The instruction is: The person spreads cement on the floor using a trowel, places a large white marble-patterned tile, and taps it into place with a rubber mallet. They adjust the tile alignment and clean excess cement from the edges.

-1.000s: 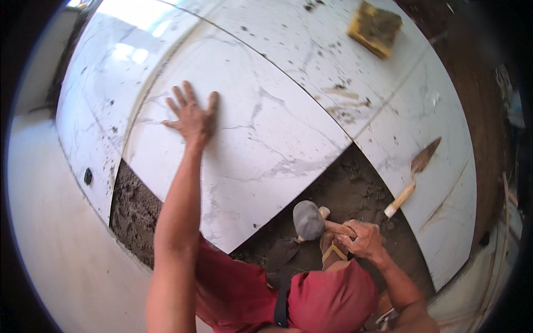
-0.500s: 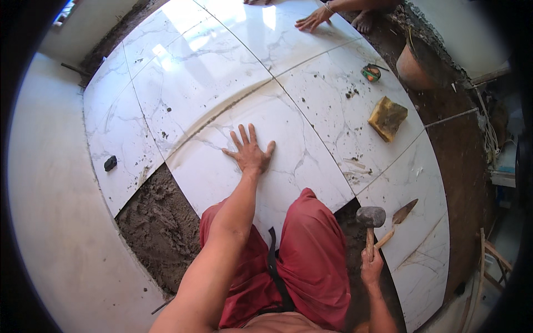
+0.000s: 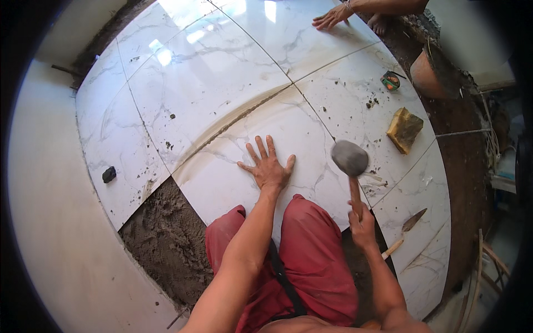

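My left hand lies flat with fingers spread on a white marble-patterned floor tile. My knees in red trousers rest at this tile's near edge. In my right hand is the wooden handle of a rubber mallet. Its dark head is raised over the tile's right edge, slightly blurred. Along the far edge of the tile runs a gap with a smear of greyish paste. To the right of my right forearm, a pointed trowel with a wooden handle lies on another tile.
A yellow sponge and a tape measure lie on the tiles at right. Bare mortar shows at left. A dark lump sits near the left wall. Another person's hand rests on the far tiles, near a bucket.
My right hand has lifted the mallet up and forward, from beside the trowel to over the tile's right edge. My left hand stays flat on the tile. The view has shifted slightly.
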Demonstrator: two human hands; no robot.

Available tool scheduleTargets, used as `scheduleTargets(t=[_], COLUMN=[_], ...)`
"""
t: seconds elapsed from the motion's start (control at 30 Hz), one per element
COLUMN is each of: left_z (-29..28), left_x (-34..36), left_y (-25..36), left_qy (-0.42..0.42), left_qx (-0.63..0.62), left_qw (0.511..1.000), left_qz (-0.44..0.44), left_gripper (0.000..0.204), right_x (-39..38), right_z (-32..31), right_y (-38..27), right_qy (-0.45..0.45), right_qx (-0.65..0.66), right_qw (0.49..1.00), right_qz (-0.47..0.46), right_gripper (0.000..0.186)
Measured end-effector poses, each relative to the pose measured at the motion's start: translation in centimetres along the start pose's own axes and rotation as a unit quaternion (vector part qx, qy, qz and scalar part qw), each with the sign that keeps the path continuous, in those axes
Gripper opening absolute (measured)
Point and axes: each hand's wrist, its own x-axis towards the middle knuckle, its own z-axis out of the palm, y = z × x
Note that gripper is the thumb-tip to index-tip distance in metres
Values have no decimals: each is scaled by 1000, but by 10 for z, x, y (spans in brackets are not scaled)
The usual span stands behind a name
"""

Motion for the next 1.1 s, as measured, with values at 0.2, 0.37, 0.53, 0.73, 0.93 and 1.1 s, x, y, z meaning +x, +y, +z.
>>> scheduleTargets(t=[0.2, 0.37, 0.53, 0.73, 0.93, 1.1], left_z=[4, 3, 0, 1, -8, -77], left_x=[0, -2, 1, 5, 96, 228], left_y=[4, -2, -1, -10, -26, 0], left_qy=[18, 2, 19, 30, 125, 87], left_qx=[-9, -6, -22, -42, -43, 7], left_qw=[1000, 1000, 999, 998, 973, 932], left_qz=[15, 6, 22, 39, 187, 353], left_gripper=[95, 95, 93, 90, 71, 58], right_x=[86, 129, 135, 125, 110, 122], right_z=[71, 91, 97, 101, 93, 89], right_y=[-4, -28, -19, -57, -41, -33], right_qy=[38, 1, -57, -1, 17, 38], right_qx=[-79, -141, -225, 2, 115, 126], right_qw=[991, 987, 972, 998, 993, 991], right_qz=[-103, -78, -19, -68, -6, 12], right_gripper=[29, 31, 36, 32, 30, 32])
